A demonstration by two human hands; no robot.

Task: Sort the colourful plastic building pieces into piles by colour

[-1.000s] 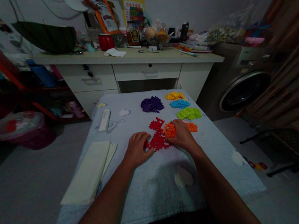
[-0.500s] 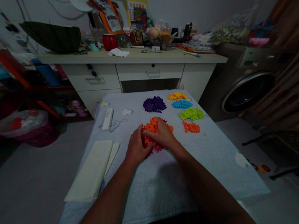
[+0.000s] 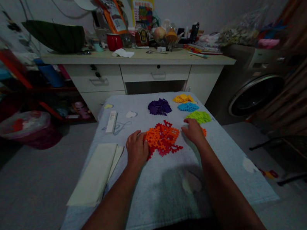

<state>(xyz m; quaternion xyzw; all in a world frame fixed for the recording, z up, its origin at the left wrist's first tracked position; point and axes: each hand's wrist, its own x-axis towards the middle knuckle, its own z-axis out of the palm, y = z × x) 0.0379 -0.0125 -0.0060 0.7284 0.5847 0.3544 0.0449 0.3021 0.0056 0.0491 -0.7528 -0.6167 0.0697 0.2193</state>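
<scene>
Left hand (image 3: 137, 149), head view, is touching orange pieces (image 3: 153, 135); grip not discernible. Right hand (image 3: 194, 131), thumb and fingers apart, is reaching near green pieces (image 3: 201, 116), toward table's (image 3: 237, 179) right edge. Orange is lying over red pieces (image 3: 165, 150), between hands.

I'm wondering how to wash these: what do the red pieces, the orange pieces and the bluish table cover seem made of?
The red pieces and orange pieces look like plastic, perhaps foam: evenly coloured, with knobbly, cut-out outlines; they seem matte, though dim light leaves that open. The table cover looks like matte cloth, judging by its mottled surface.
</scene>
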